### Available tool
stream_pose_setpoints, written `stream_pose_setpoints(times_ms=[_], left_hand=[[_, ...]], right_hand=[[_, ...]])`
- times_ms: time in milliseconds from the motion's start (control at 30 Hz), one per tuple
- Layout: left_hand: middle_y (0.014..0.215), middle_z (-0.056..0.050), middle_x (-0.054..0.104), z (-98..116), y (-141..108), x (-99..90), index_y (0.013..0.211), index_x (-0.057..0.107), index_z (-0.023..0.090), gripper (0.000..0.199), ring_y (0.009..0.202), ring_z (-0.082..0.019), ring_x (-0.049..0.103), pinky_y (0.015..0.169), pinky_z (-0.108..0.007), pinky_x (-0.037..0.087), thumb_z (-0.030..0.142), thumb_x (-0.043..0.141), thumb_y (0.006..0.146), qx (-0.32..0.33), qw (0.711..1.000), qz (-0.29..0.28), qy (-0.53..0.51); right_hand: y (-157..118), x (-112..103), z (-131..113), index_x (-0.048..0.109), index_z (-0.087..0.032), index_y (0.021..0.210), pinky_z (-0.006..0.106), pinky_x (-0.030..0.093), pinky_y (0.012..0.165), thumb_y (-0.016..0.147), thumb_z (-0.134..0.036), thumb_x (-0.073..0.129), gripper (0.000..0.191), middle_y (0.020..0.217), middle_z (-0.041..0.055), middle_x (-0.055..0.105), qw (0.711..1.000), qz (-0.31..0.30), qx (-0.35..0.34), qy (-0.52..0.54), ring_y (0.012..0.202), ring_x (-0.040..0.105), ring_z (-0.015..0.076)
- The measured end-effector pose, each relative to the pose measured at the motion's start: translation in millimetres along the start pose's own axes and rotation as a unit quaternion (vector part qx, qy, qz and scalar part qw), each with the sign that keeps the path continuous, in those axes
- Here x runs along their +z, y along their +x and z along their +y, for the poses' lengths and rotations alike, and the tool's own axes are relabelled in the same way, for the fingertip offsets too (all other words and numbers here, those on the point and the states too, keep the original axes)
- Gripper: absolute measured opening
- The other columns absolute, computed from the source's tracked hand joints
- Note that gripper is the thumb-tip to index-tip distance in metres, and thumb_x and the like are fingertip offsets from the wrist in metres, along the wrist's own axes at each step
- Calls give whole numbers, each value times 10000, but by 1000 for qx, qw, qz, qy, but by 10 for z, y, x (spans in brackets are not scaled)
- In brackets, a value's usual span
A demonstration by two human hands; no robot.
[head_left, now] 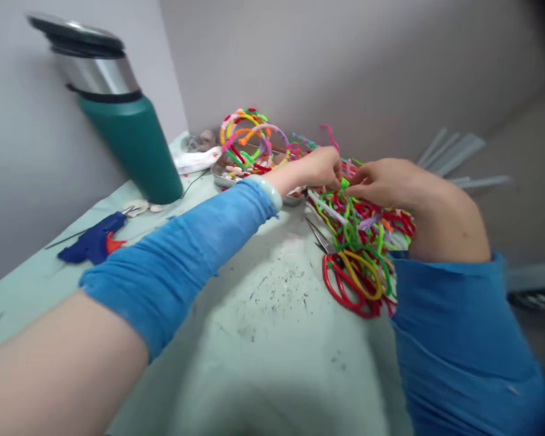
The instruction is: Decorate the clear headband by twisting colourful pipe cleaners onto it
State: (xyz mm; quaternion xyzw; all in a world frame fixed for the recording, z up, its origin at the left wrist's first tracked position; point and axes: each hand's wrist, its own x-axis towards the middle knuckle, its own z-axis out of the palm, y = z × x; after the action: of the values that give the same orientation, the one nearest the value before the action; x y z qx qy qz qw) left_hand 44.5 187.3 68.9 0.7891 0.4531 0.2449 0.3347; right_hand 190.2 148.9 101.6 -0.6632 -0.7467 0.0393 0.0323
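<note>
My left hand (323,167), in a blue sleeve with a pale bangle at the wrist, reaches over the far right of the table with its fingers curled in. Facing it, my right hand (386,181) has thumb and fingers drawn together. Between their fingertips is a bright green fuzzy pipe cleaner (344,183), which both appear to pinch; the left fingertips are partly hidden. Beneath them spreads a tangled pile of colourful pipe cleaners (352,218). Against the pile's near edge lie scissors (345,278) with red and yellow handles, their blades pointing away from me.
A teal bottle (129,145) stands at the left. Near it lies a blue glue gun (93,239) with an orange trigger. Behind my left arm, a metal tray (218,177) holds small pieces, with pipe-cleaner loops (245,130) above it. Clear glue sticks (454,154) are at the right.
</note>
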Motion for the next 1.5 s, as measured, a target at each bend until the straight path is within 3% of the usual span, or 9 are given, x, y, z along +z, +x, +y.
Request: stream_pose_setpoints(times_ms=[133, 300, 533, 700, 867, 967, 1033, 1233, 1500], left_hand=[[469, 13, 505, -241, -399, -272, 707, 688, 115, 72, 515, -102, 490, 571, -238, 408, 182, 695, 680, -78, 996, 49, 0], [423, 17, 470, -326, -646, -214, 604, 633, 113, 158, 414, -73, 432, 478, -216, 368, 227, 696, 693, -137, 985, 11, -102], [460, 13, 492, -365, -561, -32, 588, 635, 132, 135, 449, -83, 441, 503, -227, 379, 217, 687, 679, -102, 986, -93, -89], [492, -8, 517, 100, -153, 292, 595, 685, 132, 20, 541, -134, 501, 576, -276, 407, 142, 676, 609, 38, 963, -268, -8], [460, -16, 518, 551, 64, 645, 524, 668, 115, 72, 594, -167, 544, 617, -293, 429, 52, 686, 495, 85, 932, -353, 26], [476, -10, 535, 420, 20, 558, 560, 674, 118, 56, 606, -162, 547, 641, -299, 441, 82, 668, 516, 42, 915, -398, 46], [498, -14, 553, 231, -94, 436, 588, 671, 113, 43, 601, -152, 548, 640, -296, 444, 105, 645, 555, 15, 909, -416, 27], [496, -3, 544, -191, -631, 291, 631, 640, 112, 40, 478, -102, 483, 543, -254, 417, 107, 609, 655, -68, 956, -277, -70], [485, 13, 530, -148, -1395, 211, 705, 633, 120, 27, 405, -70, 415, 422, -203, 303, 125, 635, 679, -126, 974, -142, -126]], right_hand=[[429, 52, -372, 623, -161, 600, 251, 346, 521, 627, -192, 767, 151, 491, -17, 537, 983, -122, -136, 20, 485, 496, 109], [326, 314, -285, 610, -181, 671, 220, 331, 426, 708, -282, 659, 118, 520, -14, 569, 942, -183, -206, 188, 430, 488, 101], [-164, 698, -108, 625, -185, 707, 223, 341, 449, 720, -301, 576, 125, 560, -6, 596, 963, -1, -160, 219, 448, 498, 108], [-927, 815, 197, 637, -183, 715, 245, 354, 479, 726, -388, 609, 207, 632, 42, 641, 961, 171, 28, 216, 534, 544, 153], [-1403, 1054, 266, 610, -161, 741, 234, 343, 399, 714, -503, 632, 343, 538, 19, 594, 871, 214, 189, 399, 405, 470, 119], [-1294, 1147, 148, 587, -162, 748, 235, 365, 405, 692, -517, 651, 365, 531, 3, 581, 837, 186, 179, 482, 409, 474, 117], [-1188, 1177, 55, 592, -164, 765, 235, 380, 424, 694, -501, 659, 351, 544, -2, 582, 851, 170, 141, 476, 431, 485, 118], [-1096, 1240, -144, 613, -173, 868, 246, 417, 501, 747, -430, 598, 284, 668, 19, 632, 916, 158, 41, 366, 515, 541, 134], [-1240, 1301, -425, 590, -165, 836, 246, 431, 547, 754, -369, 543, 225, 757, 34, 642, 886, 161, -106, 421, 588, 546, 135]])
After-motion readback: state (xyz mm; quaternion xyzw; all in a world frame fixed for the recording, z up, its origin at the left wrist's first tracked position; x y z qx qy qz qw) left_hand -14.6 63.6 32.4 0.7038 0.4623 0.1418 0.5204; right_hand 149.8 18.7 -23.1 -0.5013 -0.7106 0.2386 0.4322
